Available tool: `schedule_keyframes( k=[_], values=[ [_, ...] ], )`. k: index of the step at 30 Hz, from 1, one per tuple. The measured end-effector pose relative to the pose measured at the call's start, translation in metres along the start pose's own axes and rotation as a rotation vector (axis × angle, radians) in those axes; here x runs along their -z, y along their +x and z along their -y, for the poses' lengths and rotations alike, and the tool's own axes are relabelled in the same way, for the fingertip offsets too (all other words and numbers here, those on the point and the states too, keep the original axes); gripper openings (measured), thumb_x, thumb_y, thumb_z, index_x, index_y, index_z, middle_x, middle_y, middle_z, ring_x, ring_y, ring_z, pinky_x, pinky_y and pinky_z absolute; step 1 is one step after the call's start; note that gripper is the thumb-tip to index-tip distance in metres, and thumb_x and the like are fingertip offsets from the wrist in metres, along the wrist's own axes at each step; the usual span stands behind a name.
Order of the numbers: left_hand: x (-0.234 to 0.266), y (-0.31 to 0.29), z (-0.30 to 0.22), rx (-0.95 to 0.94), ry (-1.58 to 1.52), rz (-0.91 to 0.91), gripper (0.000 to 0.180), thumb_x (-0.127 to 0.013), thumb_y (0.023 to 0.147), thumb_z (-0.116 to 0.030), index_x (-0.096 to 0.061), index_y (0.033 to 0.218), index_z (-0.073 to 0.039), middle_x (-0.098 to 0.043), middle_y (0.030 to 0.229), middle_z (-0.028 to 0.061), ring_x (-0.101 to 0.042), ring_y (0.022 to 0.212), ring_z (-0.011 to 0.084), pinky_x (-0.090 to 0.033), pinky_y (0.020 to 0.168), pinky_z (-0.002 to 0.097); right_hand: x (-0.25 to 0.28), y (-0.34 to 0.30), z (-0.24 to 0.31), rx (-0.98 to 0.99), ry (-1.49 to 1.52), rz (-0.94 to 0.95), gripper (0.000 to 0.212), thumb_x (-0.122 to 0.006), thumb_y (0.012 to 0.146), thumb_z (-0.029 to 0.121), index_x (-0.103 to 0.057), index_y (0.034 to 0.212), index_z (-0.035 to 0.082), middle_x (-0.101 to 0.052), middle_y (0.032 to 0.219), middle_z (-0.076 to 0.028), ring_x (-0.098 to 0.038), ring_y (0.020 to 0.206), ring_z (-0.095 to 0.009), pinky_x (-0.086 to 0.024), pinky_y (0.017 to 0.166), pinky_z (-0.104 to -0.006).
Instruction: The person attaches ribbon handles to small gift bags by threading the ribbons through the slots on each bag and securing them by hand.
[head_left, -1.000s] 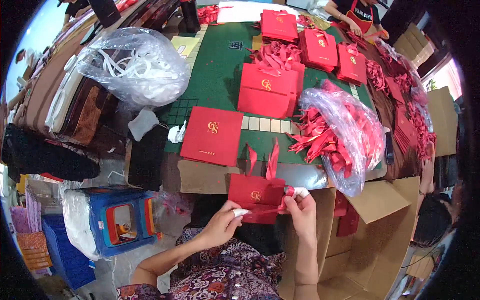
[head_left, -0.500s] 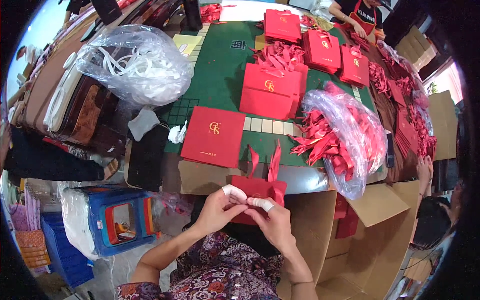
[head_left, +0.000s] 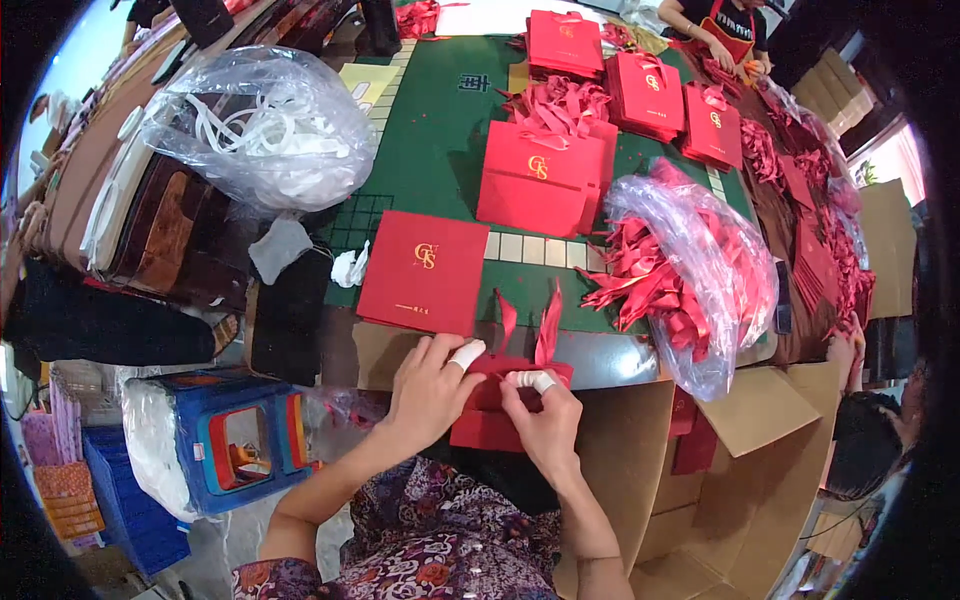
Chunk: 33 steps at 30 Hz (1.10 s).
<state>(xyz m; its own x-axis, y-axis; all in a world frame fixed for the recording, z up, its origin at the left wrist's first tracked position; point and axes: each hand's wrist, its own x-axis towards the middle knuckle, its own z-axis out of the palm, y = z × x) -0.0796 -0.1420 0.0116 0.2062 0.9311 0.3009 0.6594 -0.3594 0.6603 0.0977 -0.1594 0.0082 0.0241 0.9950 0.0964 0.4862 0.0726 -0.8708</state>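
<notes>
A small red paper gift bag (head_left: 482, 432) is in front of me at the table's near edge, partly hidden by my hands. Two red ribbon ends (head_left: 548, 325) stand up from its far side. My left hand (head_left: 425, 392), a white wrap on one finger, has its fingers curled at the bag's left upper edge. Thumb and wrapped forefinger of my right hand (head_left: 552, 425) pinch over the bag's top, where a bit of red ribbon seems to show. Just beyond my left hand, a flat red gift bag (head_left: 425, 270) with a gold emblem lies on the table.
Red bags with ribbons (head_left: 535, 180) stand in stacks on the green table top (head_left: 430, 130). A clear plastic bag of red ribbons (head_left: 690, 270) lies right, another of white cords (head_left: 280, 140) left. An open cardboard box (head_left: 750, 480) is at my right. A co-worker's hands (head_left: 735, 60) work at far right.
My hands have come apart from their joined position above the bag. The left has moved left and up to the bag's edge; the right is slightly lower.
</notes>
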Motion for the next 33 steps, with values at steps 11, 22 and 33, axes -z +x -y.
schedule_keyframes(
  k=[11, 22, 33],
  values=[
    [-0.018, -0.01, 0.003, -0.058, 0.16, -0.034, 0.023, -0.073, 0.081, -0.012, -0.069, 0.102, -0.005, -0.061, 0.095, 0.0097, -0.06, 0.087, 0.0312, -0.049, 0.074, 0.0413, -0.019, -0.001, -0.011, 0.212, -0.197, -0.101, 0.013, -0.078, 0.078, 0.011, -0.069, 0.084, 0.005, -0.067, 0.077, -0.012, -0.066, 0.068, -0.029, -0.051, 0.061, -0.0387],
    [-0.018, -0.013, -0.005, -0.07, 0.031, 0.029, 0.016, -0.065, 0.082, -0.002, -0.066, 0.097, -0.001, -0.063, 0.095, 0.0144, -0.06, 0.086, 0.0358, -0.05, 0.075, 0.0439, -0.023, -0.013, -0.007, 0.079, -0.174, -0.128, 0.015, -0.079, 0.076, 0.009, -0.067, 0.084, 0.005, -0.068, 0.078, -0.012, -0.067, 0.068, -0.028, -0.052, 0.059, -0.0376],
    [-0.02, -0.01, -0.011, 0.06, -0.161, 0.04, 0.021, -0.071, 0.085, -0.01, -0.059, 0.101, -0.003, -0.063, 0.091, 0.0154, -0.062, 0.083, 0.0367, -0.051, 0.072, 0.0444, 0.016, -0.001, 0.008, 0.151, -0.133, -0.007, 0.018, -0.074, 0.087, 0.005, -0.071, 0.103, -0.001, -0.072, 0.094, -0.015, -0.071, 0.082, -0.023, -0.056, 0.072, -0.0323]
  ],
)
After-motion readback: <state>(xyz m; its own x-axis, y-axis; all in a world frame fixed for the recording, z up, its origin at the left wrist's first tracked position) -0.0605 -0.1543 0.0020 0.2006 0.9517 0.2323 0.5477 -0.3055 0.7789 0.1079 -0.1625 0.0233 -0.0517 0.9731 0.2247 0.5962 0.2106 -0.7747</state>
